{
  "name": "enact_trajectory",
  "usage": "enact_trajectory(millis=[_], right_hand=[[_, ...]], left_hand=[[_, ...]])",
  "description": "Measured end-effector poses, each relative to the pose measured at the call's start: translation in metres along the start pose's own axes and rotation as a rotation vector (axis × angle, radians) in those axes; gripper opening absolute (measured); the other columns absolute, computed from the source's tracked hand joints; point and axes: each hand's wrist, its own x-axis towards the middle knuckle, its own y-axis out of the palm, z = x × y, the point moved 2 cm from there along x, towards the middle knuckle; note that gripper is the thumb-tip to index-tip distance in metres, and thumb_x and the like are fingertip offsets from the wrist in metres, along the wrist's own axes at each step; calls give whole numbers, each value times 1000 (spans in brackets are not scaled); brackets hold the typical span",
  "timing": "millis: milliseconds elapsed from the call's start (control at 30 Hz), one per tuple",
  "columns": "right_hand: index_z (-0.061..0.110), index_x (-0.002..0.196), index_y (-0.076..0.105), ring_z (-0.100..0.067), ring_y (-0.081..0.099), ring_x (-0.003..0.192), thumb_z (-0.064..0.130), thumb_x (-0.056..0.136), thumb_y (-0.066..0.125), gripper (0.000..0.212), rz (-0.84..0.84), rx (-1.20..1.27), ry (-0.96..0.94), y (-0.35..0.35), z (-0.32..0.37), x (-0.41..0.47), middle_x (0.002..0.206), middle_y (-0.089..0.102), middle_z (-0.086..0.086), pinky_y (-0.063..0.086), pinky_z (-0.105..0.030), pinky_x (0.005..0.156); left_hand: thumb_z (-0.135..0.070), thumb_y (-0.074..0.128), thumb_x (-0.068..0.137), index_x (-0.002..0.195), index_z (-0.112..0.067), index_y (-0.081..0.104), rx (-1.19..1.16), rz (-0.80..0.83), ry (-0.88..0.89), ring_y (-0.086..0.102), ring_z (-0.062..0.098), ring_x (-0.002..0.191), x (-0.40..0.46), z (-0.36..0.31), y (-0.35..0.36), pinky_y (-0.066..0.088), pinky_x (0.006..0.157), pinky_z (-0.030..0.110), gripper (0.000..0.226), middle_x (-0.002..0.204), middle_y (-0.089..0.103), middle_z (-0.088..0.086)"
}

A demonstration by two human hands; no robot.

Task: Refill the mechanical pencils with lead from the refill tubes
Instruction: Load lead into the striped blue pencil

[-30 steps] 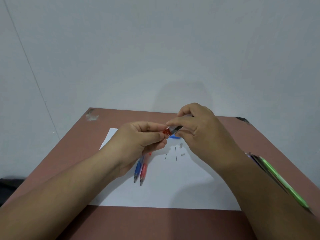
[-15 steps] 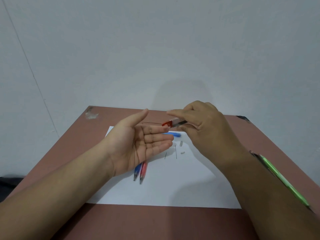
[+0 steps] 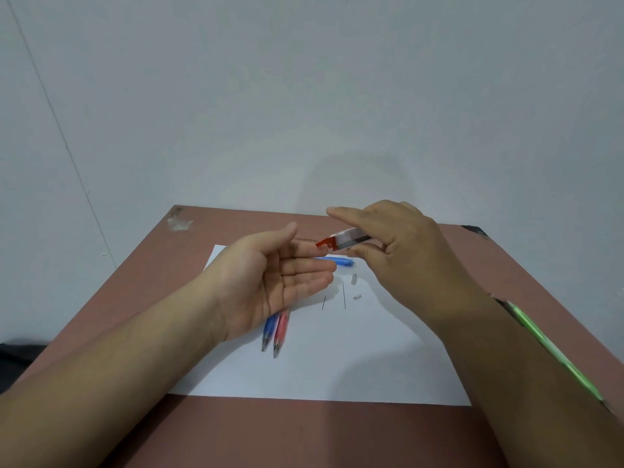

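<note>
My right hand [image 3: 401,251] grips a clear lead refill tube [image 3: 347,239] whose red cap end points left, tilted down over my left hand. My left hand [image 3: 270,278] lies palm up with straight fingers just under the tube's red tip and holds nothing. Under that palm a blue mechanical pencil [image 3: 269,331] and a red mechanical pencil [image 3: 281,332] lie side by side on the white paper [image 3: 337,366]. Two loose leads [image 3: 343,294] lie on the paper to the right of them. A blue tube [image 3: 337,261] lies behind my left fingertips.
Two small white caps or erasers [image 3: 354,286] rest on the paper near the leads. A green pencil [image 3: 553,349] lies along the brown table's [image 3: 304,434] right side, partly behind my right forearm. A grey wall stands close behind the table.
My left hand let go of the tube's red cap and opened palm up. My right hand lifted the tube slightly and tilted its red end towards the open palm.
</note>
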Motion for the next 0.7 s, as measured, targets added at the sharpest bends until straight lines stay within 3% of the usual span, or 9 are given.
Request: enact_trajectory(millis=[167, 300, 467, 700], right_hand=[[34, 134, 65, -20, 54, 91, 8, 90, 73, 52, -8, 0, 1, 0, 0, 0, 93, 62, 5, 44, -24, 85], [33, 134, 65, -21, 54, 88, 7, 89, 74, 53, -13, -16, -19, 1, 2, -1, 92, 62, 4, 43, -24, 82], [32, 134, 65, -17, 53, 88, 8, 89, 74, 52, -8, -23, -21, 2, 3, 0, 93, 61, 4, 37, -15, 82], [30, 132, 67, -19, 54, 88, 9, 89, 76, 49, -20, -32, -9, -1, 6, 0, 93, 63, 3, 47, -26, 80]], left_hand=[[-7, 63, 93, 101, 6, 74, 176, -41, 99, 74, 29, 92, 0, 4, 2, 62, 80, 31, 18, 106, 73, 27], [-11, 71, 88, 104, 8, 70, 238, -24, 131, 73, 23, 86, 2, 5, 1, 61, 79, 25, 25, 105, 74, 24], [-11, 71, 88, 96, 6, 72, 279, -63, 176, 73, 20, 79, 3, 4, 1, 61, 72, 21, 18, 98, 75, 22], [-14, 71, 90, 96, 3, 73, 371, -102, 204, 71, 19, 73, 1, 0, 1, 60, 67, 21, 18, 95, 76, 18]])
